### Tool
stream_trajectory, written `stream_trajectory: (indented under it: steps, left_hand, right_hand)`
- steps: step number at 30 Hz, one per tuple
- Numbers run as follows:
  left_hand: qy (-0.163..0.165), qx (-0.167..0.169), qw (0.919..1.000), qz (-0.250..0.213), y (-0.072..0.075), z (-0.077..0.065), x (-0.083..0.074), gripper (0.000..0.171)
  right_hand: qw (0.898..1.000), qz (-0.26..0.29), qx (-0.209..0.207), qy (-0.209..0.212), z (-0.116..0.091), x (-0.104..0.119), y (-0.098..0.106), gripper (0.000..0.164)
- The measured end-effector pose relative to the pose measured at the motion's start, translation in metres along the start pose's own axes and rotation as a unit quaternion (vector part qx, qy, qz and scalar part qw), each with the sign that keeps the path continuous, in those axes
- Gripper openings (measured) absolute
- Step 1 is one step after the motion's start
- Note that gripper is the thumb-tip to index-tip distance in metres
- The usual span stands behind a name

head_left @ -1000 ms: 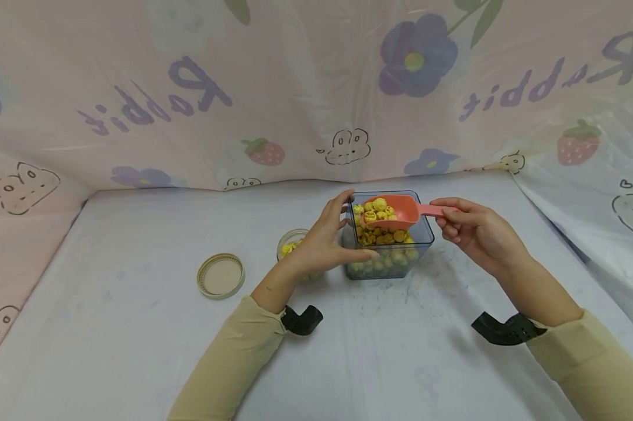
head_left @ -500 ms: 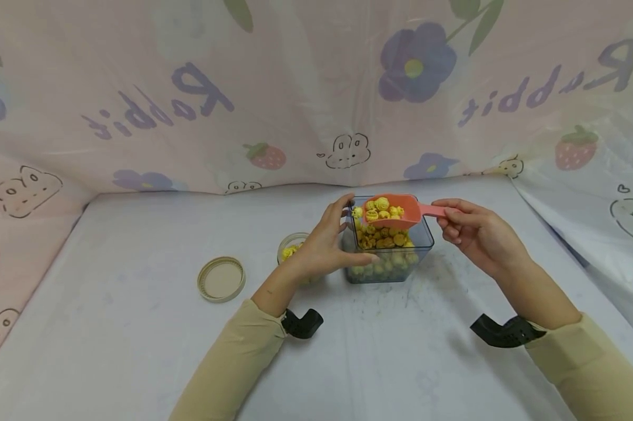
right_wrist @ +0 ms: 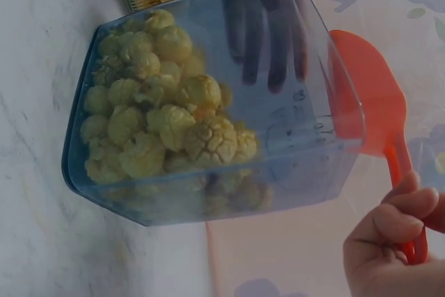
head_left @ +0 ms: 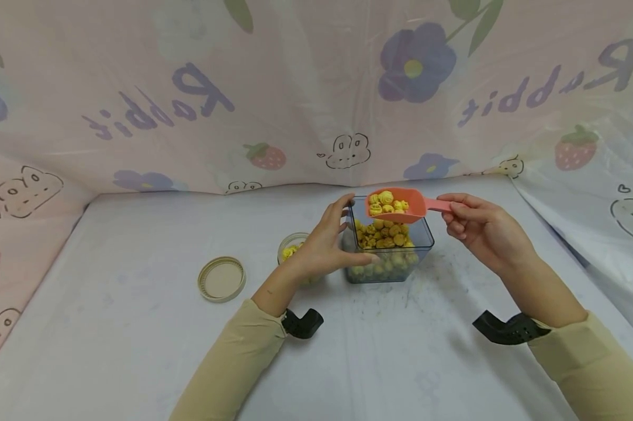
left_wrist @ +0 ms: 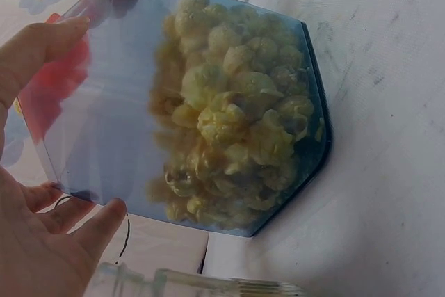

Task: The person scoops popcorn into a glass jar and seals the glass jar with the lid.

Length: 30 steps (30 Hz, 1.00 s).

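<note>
Left hand (head_left: 321, 244) clasping tub (left_wrist: 125, 133), right (head_left: 491, 233) pinching scoop (head_left: 417, 206)

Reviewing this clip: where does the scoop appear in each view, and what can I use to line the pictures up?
Head: the scoop is just right of centre, at the box's open top, its handle in the right hand.
Left wrist: a red patch, upper left, mostly seen through the box wall.
Right wrist: upper right, partly behind the box.
Shared landmark: the box of popcorn.
</note>
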<state>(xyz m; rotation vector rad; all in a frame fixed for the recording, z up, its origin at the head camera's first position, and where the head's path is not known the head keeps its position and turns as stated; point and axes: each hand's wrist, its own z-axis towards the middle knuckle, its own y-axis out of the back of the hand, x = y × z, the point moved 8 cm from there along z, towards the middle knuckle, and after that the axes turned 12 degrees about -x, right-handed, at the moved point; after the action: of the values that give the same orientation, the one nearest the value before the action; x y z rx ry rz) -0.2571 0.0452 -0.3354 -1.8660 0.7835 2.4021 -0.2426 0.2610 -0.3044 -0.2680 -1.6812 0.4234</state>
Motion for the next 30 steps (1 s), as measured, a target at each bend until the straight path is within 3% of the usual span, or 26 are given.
stream_trajectory:
  steps: [10, 15, 22, 30]
  left_hand:
    - [0.005, -0.004, 1.0000, 0.003, 0.001, -0.001, 0.002, 0.107]
    - [0.014, -0.016, 0.9987, 0.045, 0.005, -0.004, 0.003, 0.110]
    - [-0.001, -0.042, 0.9945, 0.096, 0.020, -0.013, 0.004, 0.110]
    - [-0.018, -0.072, 0.9863, 0.147, 0.042, -0.021, 0.007, 0.099]
  right_hand:
    - [1.000, 0.001, 0.006, 0.004, 0.000, 0.002, -0.007, 0.026]
    - [1.000, -0.003, 0.009, 0.005, 0.001, 0.003, -0.012, 0.026]
    - [1.000, -0.016, 0.009, 0.012, 0.002, 0.002, -0.020, 0.024]
    - [0.999, -0.031, -0.002, 0.014, 0.005, 0.001, -0.025, 0.023]
